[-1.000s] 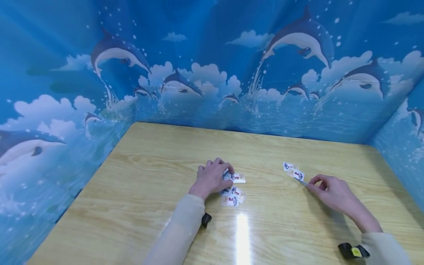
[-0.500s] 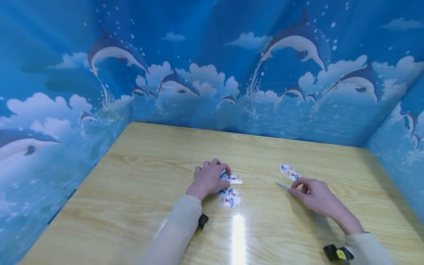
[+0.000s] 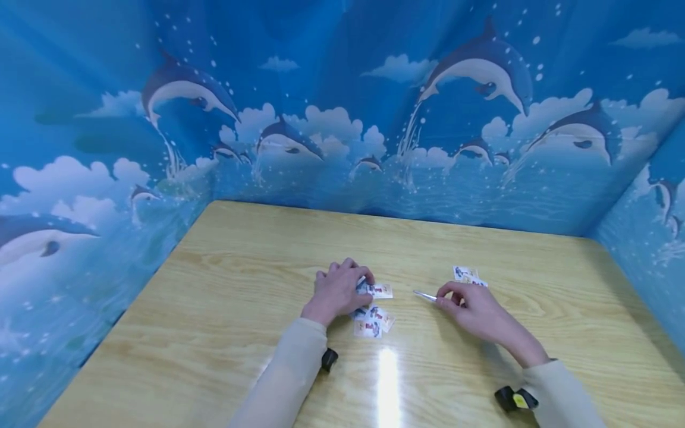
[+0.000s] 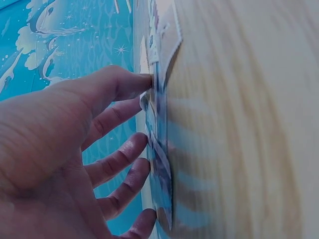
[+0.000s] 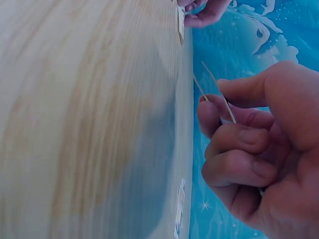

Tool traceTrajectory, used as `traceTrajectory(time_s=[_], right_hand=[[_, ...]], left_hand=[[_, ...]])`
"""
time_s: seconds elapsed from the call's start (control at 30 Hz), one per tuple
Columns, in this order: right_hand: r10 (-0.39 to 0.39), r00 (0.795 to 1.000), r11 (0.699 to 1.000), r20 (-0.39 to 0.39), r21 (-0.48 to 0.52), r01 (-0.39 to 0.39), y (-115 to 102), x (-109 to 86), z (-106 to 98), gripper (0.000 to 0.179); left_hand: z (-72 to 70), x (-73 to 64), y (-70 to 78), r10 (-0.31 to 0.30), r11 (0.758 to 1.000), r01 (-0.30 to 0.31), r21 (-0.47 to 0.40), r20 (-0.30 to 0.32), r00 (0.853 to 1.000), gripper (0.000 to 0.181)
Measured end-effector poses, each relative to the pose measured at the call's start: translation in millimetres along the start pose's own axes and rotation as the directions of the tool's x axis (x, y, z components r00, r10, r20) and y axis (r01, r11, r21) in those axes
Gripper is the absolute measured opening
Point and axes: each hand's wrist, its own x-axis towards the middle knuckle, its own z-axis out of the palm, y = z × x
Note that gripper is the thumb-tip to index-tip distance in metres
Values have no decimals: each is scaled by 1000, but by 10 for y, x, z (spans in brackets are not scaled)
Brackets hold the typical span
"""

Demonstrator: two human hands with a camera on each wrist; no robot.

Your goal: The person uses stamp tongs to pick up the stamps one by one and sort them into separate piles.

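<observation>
While my left grip (image 3: 338, 291) rests, loosely spread, on cards (image 3: 368, 329) at lower centre of the head view, I see my right grip (image 3: 476, 310) pinching slightly parted tweezers (image 3: 425, 295).

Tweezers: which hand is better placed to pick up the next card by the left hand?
The right hand, I'd say: it holds the tweezers, prongs apart, tips toward those cards. The left hand touches the cards, so it seems better suited to steadying them.
</observation>
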Motion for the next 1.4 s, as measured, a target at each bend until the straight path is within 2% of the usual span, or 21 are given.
traceTrajectory(time_s=[0.43, 0.7, 0.97, 1.4], right_hand=[[-53, 997, 997, 51, 54, 50, -117, 239, 113, 16], [-91, 995, 994, 51, 71, 88, -134, 334, 179, 13], [-100, 993, 992, 60, 88, 95, -151, 357, 207, 11], [-76, 995, 991, 58, 111, 69, -168, 341, 204, 9]], left_hand=[[-1, 13, -1, 3, 1000, -3, -7, 4, 1000, 28], [-6, 13, -8, 13, 1000, -13, -8, -1, 1000, 27], [5, 7, -19, 29, 1000, -29, -5, -12, 999, 25], [6, 6, -2, 13, 1000, -13, -2, -4, 1000, 26]])
